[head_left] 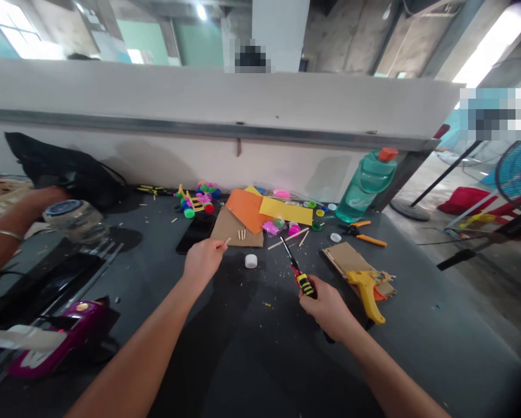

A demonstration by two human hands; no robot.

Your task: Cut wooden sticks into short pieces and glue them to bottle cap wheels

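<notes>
Black-and-yellow, a tool (304,284) sits clasped in your right hand (331,312); your left hand (203,261) pinches a wooden stick (228,240), white cap (250,262) just to its right.

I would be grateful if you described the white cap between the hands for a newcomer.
On the dark table, find the flat brown cardboard bearing short wooden sticks. Just nearer than it, between the left hand and right hand, sits the white cap. It stands taller than the flatter pale cap by the orange-handled pliers.
</notes>
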